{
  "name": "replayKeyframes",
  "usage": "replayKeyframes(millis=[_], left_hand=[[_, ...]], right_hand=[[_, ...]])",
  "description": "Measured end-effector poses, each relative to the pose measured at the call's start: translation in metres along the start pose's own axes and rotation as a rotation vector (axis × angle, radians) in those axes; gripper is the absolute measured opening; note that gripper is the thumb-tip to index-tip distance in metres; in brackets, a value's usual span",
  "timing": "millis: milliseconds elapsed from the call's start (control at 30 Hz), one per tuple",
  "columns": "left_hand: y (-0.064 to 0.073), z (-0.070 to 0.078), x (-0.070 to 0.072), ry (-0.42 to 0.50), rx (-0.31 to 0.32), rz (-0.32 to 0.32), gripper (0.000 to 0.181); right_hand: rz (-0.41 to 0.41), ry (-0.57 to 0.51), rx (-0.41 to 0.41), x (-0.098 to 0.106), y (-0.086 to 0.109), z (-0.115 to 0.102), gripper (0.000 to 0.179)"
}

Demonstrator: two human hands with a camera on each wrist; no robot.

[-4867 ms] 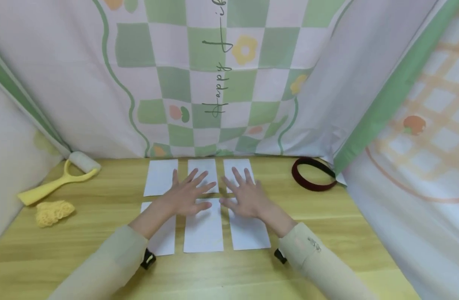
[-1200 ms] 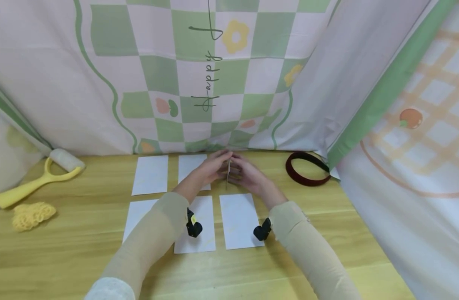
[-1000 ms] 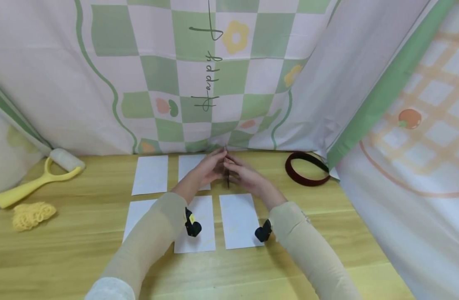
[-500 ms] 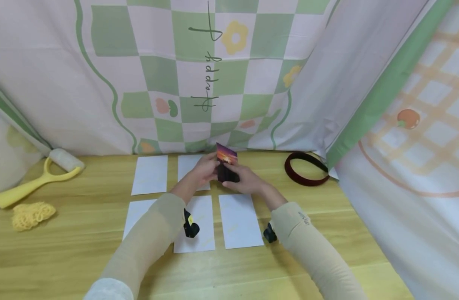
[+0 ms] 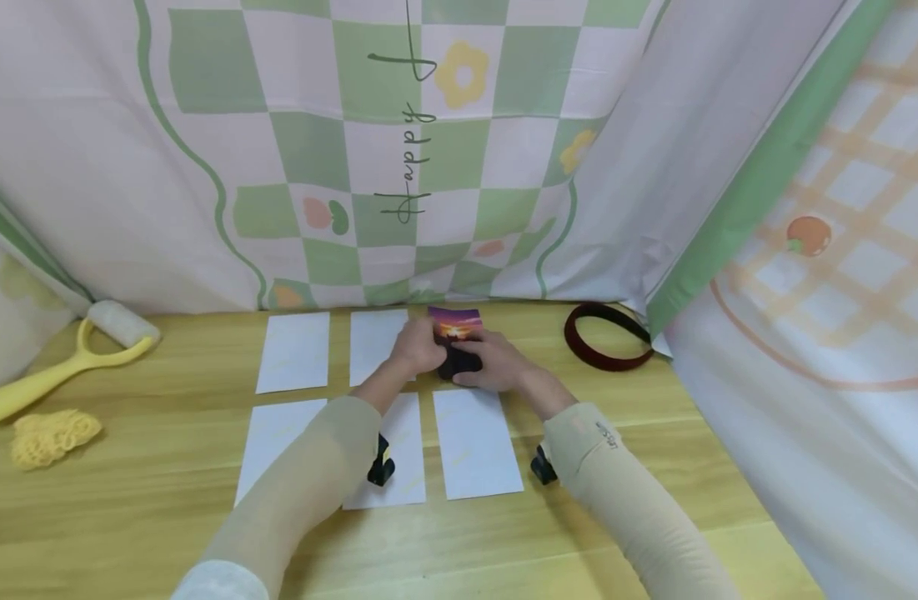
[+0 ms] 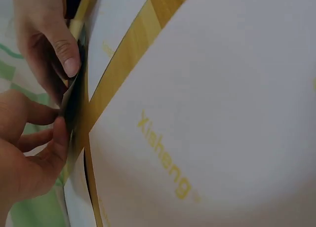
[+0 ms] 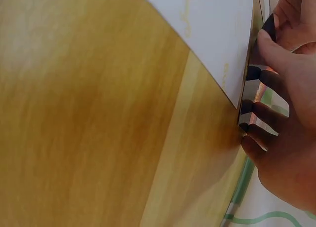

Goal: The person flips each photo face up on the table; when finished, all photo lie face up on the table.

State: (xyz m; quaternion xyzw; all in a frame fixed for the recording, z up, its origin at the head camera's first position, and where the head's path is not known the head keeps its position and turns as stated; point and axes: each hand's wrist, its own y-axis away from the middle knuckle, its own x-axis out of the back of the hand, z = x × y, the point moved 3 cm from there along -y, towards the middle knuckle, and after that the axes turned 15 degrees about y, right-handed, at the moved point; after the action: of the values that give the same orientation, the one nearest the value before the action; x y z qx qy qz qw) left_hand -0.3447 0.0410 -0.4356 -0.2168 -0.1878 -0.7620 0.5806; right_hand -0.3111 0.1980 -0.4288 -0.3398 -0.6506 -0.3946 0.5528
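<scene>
The picture card (image 5: 454,328) is held at the far right of the rows, beyond the near right card (image 5: 478,444). Its left edge is pinched by the left hand (image 5: 418,346); its right side is clamped between thumb and spread fingers of the right hand (image 5: 496,360). It has just been turned from edge-on, so its sunset is shown to the near side; one card, it seems, is thereby revealed, while five are left white side up. Whether its lower edge is rested on the table (image 5: 166,367) cannot be told. The far middle card (image 5: 376,340) is partly covered by the left hand, the near middle card (image 5: 398,467) by a sleeve (image 5: 293,475). The roller (image 5: 76,365) is cut off at left.
</scene>
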Motion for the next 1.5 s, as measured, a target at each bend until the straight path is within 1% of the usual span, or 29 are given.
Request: replayKeyframes(millis=[67, 133, 300, 467, 567, 700, 800, 867, 967, 1067, 1133, 1200, 1333, 1367, 1433, 1500], left_hand=[[0.002, 0.0, -0.001, -0.048, -0.009, -0.022, 0.028], [0.003, 0.0, -0.001, -0.085, -0.016, -0.045, 0.028], [0.006, 0.0, 0.0, -0.191, -0.022, -0.049, 0.038], [0.007, -0.003, 0.001, -0.238, 0.008, -0.063, 0.039], [0.008, -0.005, 0.003, -0.259, 0.006, -0.058, 0.035], [0.008, -0.008, 0.006, -0.26, -0.011, -0.053, 0.03], [0.009, -0.008, 0.009, -0.227, -0.024, -0.05, 0.034], [0.009, -0.008, 0.013, -0.186, -0.029, -0.043, 0.04], [0.009, -0.006, 0.022, -0.133, -0.037, -0.024, 0.049], [0.01, -0.007, 0.032, -0.11, -0.04, -0.013, 0.053], [0.011, -0.01, 0.038, -0.098, -0.039, -0.013, 0.056], [0.012, -0.014, 0.045, -0.112, -0.046, -0.013, 0.058], [0.013, -0.022, 0.062, -0.138, -0.056, -0.004, 0.058], [0.014, -0.024, 0.067, -0.135, -0.059, 0.003, 0.057], [0.014, -0.029, 0.075, -0.106, -0.046, 0.003, 0.058], [0.015, -0.033, 0.083, -0.084, -0.032, -0.007, 0.062]], right_hand=[[0.0, 0.017, -0.005, 0.0, -0.001, 0.0, 0.061], [-0.011, 0.024, -0.02, -0.001, -0.002, -0.001, 0.059], [-0.023, 0.034, -0.039, -0.002, -0.004, -0.001, 0.058], [-0.029, 0.032, -0.036, -0.002, -0.007, -0.004, 0.058], [-0.032, 0.034, -0.034, 0.001, -0.01, -0.007, 0.056], [-0.053, 0.034, -0.03, 0.006, -0.015, -0.013, 0.053], [-0.057, 0.044, -0.009, 0.011, -0.018, -0.016, 0.051], [-0.037, 0.05, 0.013, 0.015, -0.02, -0.018, 0.049], [0.017, 0.049, 0.039, 0.022, -0.024, -0.021, 0.047], [0.041, 0.01, 0.031, 0.026, -0.028, -0.023, 0.049], [0.041, -0.036, 0.012, 0.026, -0.03, -0.025, 0.053], [0.028, -0.096, -0.012, 0.027, -0.031, -0.029, 0.057], [0.028, -0.262, -0.044, 0.027, -0.035, -0.039, 0.06], [0.026, -0.33, -0.059, 0.028, -0.037, -0.042, 0.061], [0.024, -0.513, -0.104, 0.027, -0.04, -0.046, 0.063], [0.022, -0.75, -0.169, 0.026, -0.043, -0.05, 0.064]])
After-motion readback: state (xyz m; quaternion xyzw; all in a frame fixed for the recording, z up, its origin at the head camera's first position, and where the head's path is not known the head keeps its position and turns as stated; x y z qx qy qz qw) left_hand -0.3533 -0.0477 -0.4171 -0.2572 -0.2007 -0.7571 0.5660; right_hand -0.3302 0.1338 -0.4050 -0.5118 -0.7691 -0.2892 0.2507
